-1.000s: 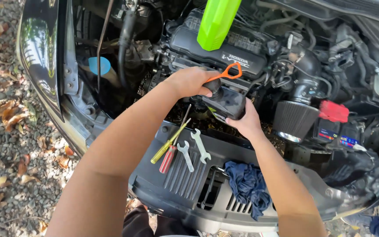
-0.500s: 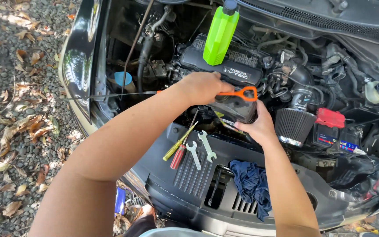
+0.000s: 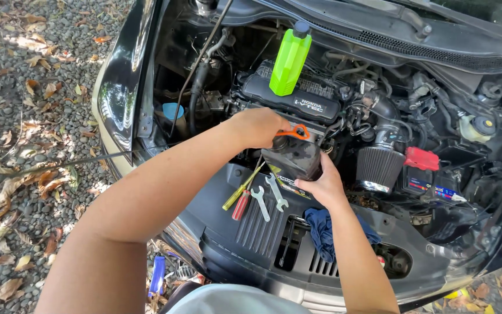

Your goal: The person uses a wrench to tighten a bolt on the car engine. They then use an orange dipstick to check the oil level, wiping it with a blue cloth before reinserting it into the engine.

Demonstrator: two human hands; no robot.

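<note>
I stand at the front of a black car with its hood up. My left hand (image 3: 261, 126) grips the orange loop handle of a dipstick (image 3: 293, 132) over the engine. My right hand (image 3: 321, 185) holds a black plastic jug (image 3: 293, 158) from below, just under the dipstick handle. A bright green bottle (image 3: 289, 58) with a dark cap stands upright on the black engine cover (image 3: 297, 99) behind them.
Two wrenches (image 3: 268, 196) and a yellow and a red screwdriver (image 3: 242, 194) lie on the black front panel. A blue rag (image 3: 327, 230) lies beside them. A cone air filter (image 3: 378, 167) and a red-capped battery (image 3: 424, 167) sit right. Gravel and dry leaves (image 3: 24, 145) cover the ground left.
The view has pulled back and shifted, showing more of the engine bay and gravel. My hands stay on the dipstick handle and the jug, the handle now a little higher above the jug.
</note>
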